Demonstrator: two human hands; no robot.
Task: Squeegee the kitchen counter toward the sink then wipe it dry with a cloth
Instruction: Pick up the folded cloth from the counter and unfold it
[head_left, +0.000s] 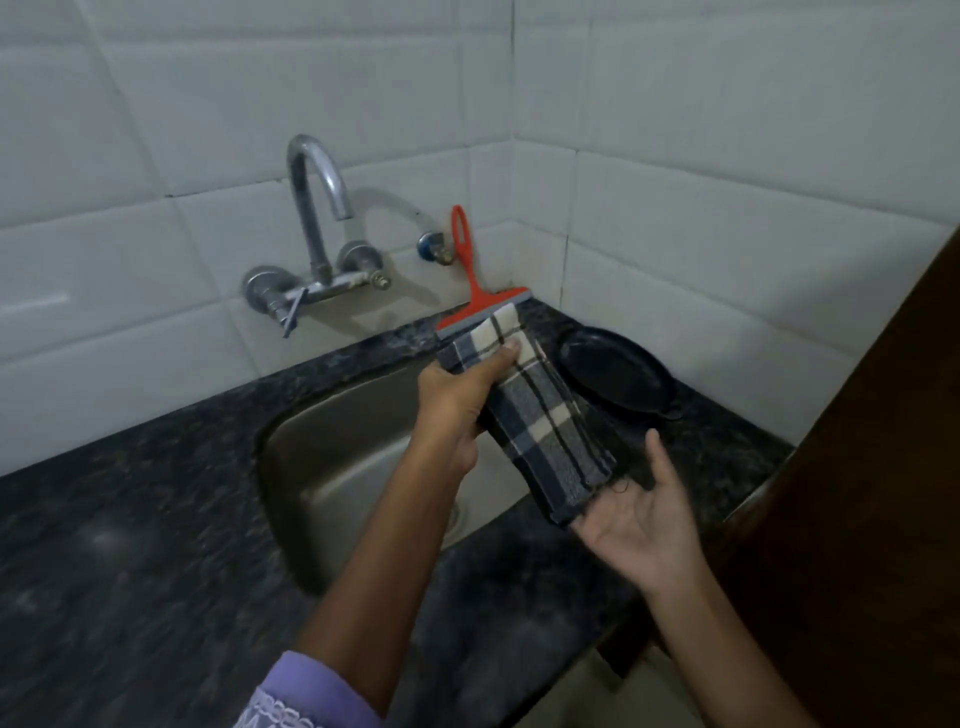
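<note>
A dark speckled stone tabletop (130, 519) runs across the lower half of the frame, with a steel sink (337, 457) set into it at centre. White glossy tiles (675, 182) cover two walls that meet in a corner at upper right of centre; a chrome tap (317, 208) is fixed to the left wall above the sink. A red squeegee (470, 291) leans upright against the tiles just behind the sink, its blade resting on the tabletop. To its right, near the corner, lies a black oval dish (618, 374). A dark wooden panel (883, 467) fills the right edge.

The left hand (457, 389) reaches in from the bottom, a lilac sleeve (306, 696) at its forearm — its fingers (501, 353) curl round the top of a folded blue-and-cream checked cloth (540, 415), held in the air over the sink's right rim. The right hand (644, 519) lies palm up under the cloth's lower end, fingers spread and relaxed — just touching the hem or barely clear of it, which I cannot tell.
</note>
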